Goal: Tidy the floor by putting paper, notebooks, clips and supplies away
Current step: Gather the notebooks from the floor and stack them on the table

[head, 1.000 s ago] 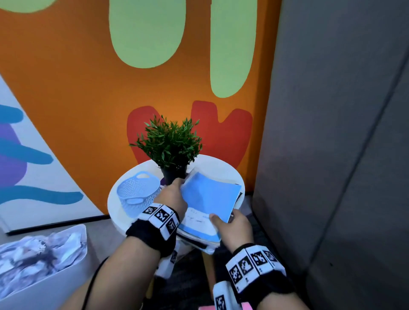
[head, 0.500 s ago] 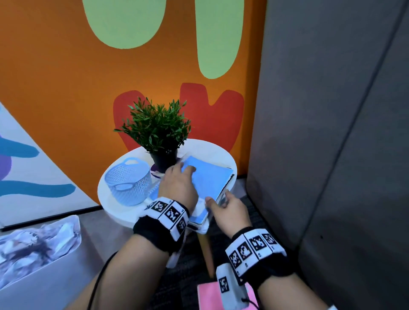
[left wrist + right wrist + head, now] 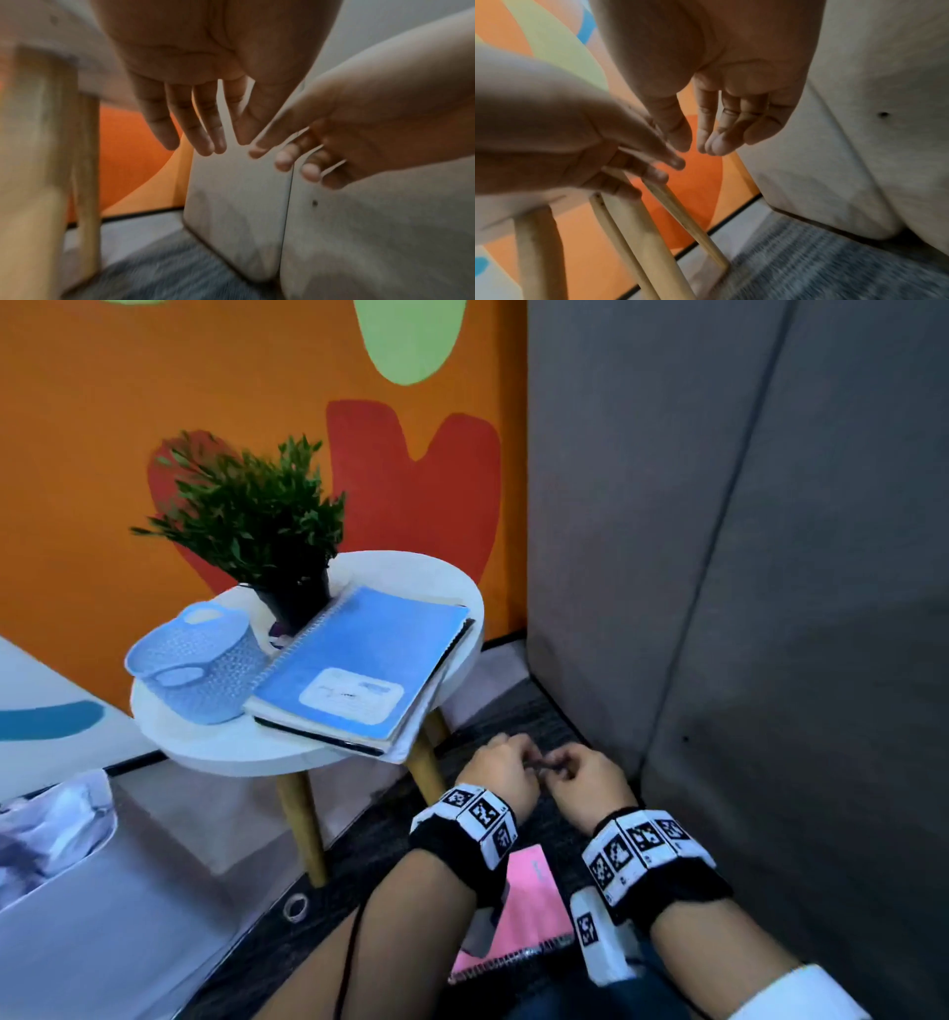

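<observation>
A blue spiral notebook point(image 3: 359, 665) lies on a stack of papers on the round white table point(image 3: 221, 747), with nobody touching it. On the dark carpet near my knees lies a pink spiral notebook point(image 3: 529, 901), partly hidden by my wrists. My left hand point(image 3: 506, 770) and right hand point(image 3: 580, 775) hang close together below the table's edge, above the carpet. In the left wrist view the left hand point(image 3: 205, 132) has straight, empty fingers. The right wrist view shows the right hand point(image 3: 706, 140) loosely extended and empty, fingertips nearly meeting the left.
A pale blue basket point(image 3: 195, 660) and a potted plant point(image 3: 251, 521) share the table. A white bin point(image 3: 61, 865) of crumpled paper stands at the left. A small ring point(image 3: 295, 908) lies on the floor by a wooden table leg point(image 3: 303, 829). Grey panels point(image 3: 744, 608) close the right side.
Both hands let go of the blue notebook, which now rests on the table, and dropped below the table's edge toward the carpet. The head view tilted down, showing the pink notebook.
</observation>
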The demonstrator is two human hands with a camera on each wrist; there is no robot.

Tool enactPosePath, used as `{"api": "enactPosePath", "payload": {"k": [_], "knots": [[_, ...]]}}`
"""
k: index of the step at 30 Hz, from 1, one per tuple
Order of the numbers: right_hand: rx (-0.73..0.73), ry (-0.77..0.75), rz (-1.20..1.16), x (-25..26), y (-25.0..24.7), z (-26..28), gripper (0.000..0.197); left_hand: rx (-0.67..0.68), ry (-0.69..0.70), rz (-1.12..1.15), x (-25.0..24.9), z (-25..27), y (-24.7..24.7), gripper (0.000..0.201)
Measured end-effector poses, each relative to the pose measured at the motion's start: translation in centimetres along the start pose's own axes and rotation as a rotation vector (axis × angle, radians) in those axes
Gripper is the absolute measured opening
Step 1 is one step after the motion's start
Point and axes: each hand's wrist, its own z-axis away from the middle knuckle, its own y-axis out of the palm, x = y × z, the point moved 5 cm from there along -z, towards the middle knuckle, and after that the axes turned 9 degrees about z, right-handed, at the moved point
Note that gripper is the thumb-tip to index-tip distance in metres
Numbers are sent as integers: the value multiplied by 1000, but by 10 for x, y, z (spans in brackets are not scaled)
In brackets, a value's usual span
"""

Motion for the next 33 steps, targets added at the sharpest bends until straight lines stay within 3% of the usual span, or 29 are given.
{"api": "enactPosePath", "payload": {"k": [6, 10, 15, 19, 25, 33], "knots": [[96, 117, 95, -74, 51, -4, 7, 266, -190, -36, 83, -8, 103, 25], [146, 188, 143, -117, 80, -8, 13, 391, -282, -127, 130, 1, 163, 42], [214, 267, 184, -173, 118, -11, 18, 590, -349, -304, 177, 21, 213, 70], [323, 332, 226, -210, 148, -1, 32, 710, -392, -418, 204, 34, 234, 78], [505, 411, 282, -248, 183, 26, 51, 674, -334, -535, 218, 40, 246, 74], [528, 415, 328, -251, 190, 30, 52, 640, -206, -648, 206, 36, 248, 52]]}}
